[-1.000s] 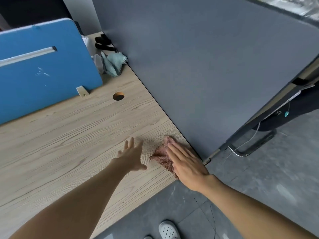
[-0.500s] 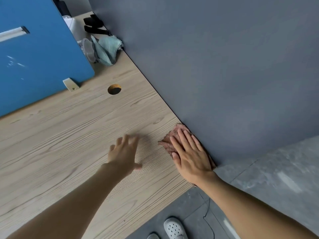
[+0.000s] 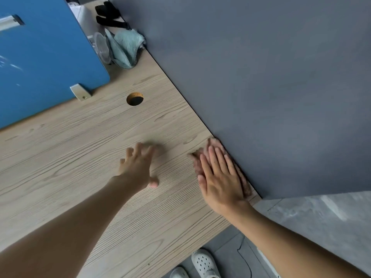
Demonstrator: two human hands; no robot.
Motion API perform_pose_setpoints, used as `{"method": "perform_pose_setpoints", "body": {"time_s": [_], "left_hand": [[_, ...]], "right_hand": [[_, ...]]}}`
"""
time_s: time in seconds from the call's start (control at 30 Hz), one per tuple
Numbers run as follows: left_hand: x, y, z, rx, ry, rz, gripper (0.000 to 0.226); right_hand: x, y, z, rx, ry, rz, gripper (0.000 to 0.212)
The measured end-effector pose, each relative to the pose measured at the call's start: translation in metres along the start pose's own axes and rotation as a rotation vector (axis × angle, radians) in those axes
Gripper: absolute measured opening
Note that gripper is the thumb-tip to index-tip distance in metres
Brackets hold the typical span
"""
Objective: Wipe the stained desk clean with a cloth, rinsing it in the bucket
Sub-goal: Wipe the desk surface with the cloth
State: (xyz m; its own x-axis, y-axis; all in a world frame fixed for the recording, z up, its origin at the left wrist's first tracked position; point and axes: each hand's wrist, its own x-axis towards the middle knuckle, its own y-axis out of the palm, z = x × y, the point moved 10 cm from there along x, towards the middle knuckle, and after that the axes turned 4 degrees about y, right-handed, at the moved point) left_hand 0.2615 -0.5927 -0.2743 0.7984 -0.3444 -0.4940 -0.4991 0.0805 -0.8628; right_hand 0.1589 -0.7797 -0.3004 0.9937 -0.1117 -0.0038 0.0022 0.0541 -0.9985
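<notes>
A grey partition fills the upper right and meets the right edge of the pale wood-grain desk, which spans the left and centre of your view. A blue divider panel stands along the far left of the desk, and grey floor shows beyond the near corner. Your right hand lies flat, fingers straight and close together, palm down on the brownish-pink cloth, gripping nothing. The cloth sits on the desk surface right against the foot of the partition near the desk's front right corner, and its edges show past your fingertips and along both sides of the hand. Your left hand is spread wide, palm down, just left of the cloth and apart from it. It holds nothing, and blur hides whether it touches the wood. A teal cloth is bunched at the far end between divider and partition, beside a clear plastic lid. White perforated shoes appear below the desk's front edge. A round cable hole opens near the divider's metal bracket.
</notes>
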Motion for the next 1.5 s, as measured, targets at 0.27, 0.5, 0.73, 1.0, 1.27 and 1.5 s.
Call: {"method": "perform_pose_setpoints", "body": {"time_s": [0.27, 0.5, 0.73, 1.0, 1.27, 1.5], "left_hand": [[0.016, -0.001, 0.018, 0.029, -0.053, 0.108, 0.132], [0.027, -0.012, 0.036, 0.072, -0.11, -0.025, 0.121], [0.03, -0.007, 0.06, -0.014, -0.178, -0.048, 0.133], [0.035, -0.017, 0.064, -0.041, -0.109, -0.004, 0.116], [0.057, -0.036, 0.094, -0.051, -0.175, -0.027, 0.108], [0.062, -0.043, 0.099, -0.046, -0.178, -0.01, 0.115]], "right_hand": [[0.033, -0.002, -0.003, 0.018, 0.002, -0.001, 0.064], [0.019, 0.002, 0.025, 0.026, -0.099, 0.038, 0.062], [0.081, 0.0, 0.014, 0.035, 0.036, 0.004, 0.06], [0.088, 0.0, 0.032, 0.003, -0.038, -0.02, 0.061], [0.114, 0.0, 0.031, -0.052, 0.044, -0.054, 0.063], [0.128, 0.0, 0.052, -0.026, -0.073, -0.035, 0.062]]}}
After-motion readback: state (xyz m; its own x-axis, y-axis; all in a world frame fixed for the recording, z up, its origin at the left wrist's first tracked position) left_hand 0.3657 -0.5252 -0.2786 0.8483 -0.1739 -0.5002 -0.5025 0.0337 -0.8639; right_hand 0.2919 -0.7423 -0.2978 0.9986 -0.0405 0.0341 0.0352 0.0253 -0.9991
